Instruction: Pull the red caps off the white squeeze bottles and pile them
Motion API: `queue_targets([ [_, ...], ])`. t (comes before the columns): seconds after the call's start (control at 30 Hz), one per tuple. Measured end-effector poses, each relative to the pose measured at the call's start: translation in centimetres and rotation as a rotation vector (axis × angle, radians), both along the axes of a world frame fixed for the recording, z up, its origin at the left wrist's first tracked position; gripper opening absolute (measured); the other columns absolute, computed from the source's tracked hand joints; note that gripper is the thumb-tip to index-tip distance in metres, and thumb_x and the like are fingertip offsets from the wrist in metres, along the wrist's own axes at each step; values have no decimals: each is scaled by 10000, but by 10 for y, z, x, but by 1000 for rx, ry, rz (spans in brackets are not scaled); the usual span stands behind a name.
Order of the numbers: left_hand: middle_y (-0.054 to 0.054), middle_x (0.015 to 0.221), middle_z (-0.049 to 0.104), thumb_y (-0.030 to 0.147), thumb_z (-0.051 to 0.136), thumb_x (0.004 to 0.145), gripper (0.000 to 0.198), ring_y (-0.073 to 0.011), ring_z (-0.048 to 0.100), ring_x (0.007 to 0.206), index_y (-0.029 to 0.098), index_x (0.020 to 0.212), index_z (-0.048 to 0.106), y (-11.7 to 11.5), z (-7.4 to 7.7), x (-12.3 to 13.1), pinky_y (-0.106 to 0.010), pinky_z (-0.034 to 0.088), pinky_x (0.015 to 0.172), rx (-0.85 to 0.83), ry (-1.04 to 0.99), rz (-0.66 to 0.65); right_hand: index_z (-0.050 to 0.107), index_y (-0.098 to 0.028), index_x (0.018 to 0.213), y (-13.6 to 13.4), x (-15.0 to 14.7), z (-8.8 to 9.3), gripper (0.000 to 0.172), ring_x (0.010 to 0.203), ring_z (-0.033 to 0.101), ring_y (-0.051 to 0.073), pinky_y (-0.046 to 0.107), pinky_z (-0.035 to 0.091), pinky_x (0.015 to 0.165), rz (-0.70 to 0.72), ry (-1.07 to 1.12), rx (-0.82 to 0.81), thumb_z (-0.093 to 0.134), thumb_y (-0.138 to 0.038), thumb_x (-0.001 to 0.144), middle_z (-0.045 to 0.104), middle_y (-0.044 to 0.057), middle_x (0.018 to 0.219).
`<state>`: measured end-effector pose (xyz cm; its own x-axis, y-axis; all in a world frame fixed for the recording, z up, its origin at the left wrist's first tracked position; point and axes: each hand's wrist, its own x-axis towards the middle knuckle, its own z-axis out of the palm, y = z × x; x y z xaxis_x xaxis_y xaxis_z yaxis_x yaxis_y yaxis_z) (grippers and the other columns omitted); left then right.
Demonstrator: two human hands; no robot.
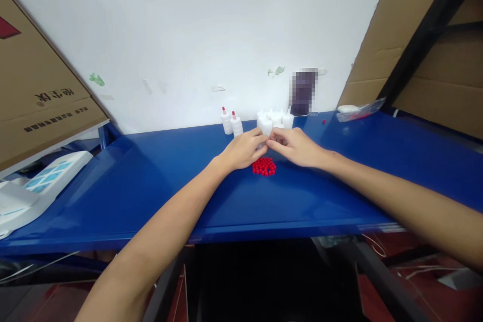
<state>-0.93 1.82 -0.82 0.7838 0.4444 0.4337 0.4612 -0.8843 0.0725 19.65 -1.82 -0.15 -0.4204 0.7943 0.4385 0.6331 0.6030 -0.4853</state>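
A heap of small red caps (264, 166) lies on the blue table just in front of my hands. My left hand (246, 149) has its fingers curled round something whitish, mostly hidden. Touching or almost touching it, my right hand (293, 146) is pinched at the fingertips; whatever is between them is too small to make out. Behind the hands stands a group of white bottles (287, 119) with pointed tips. To their left are two upright white bottles with red tips, one (227, 123) slightly behind the other (237, 126).
The blue table (151, 176) meets a white wall. A dark, blurred-out object (303, 91) leans on the wall. At the right lie a clear plastic bag (361, 110) and a single red cap (324, 122). A white device (45, 186) and a cardboard box (41, 85) are at the left.
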Motion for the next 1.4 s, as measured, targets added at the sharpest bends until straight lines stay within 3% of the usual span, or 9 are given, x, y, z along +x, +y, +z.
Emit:
queue_targets([
  [0.3,-99,1071,575,316,405,1030,244,-199,577,898,167,1037,597,-3,0,0,-356,508,814,52,30,26,574,-201,752,-2,3,2,291,570,509,135,291,351,597,48,-54,54,509,-374,976,566,-17,614],
  [0.8,-103,1017,567,336,314,1053,307,-208,562,877,165,1013,566,-6,3,2,-370,507,817,34,44,35,559,-200,639,-4,-1,5,327,520,454,119,287,324,568,-41,21,99,532,-360,923,520,-29,532],
  [1.4,-77,967,572,306,312,1066,279,-194,559,870,197,948,540,-4,2,0,-353,490,809,-35,-58,-58,570,-198,683,-5,3,6,317,531,468,118,280,339,563,16,53,88,526,-387,934,552,-24,552],
])
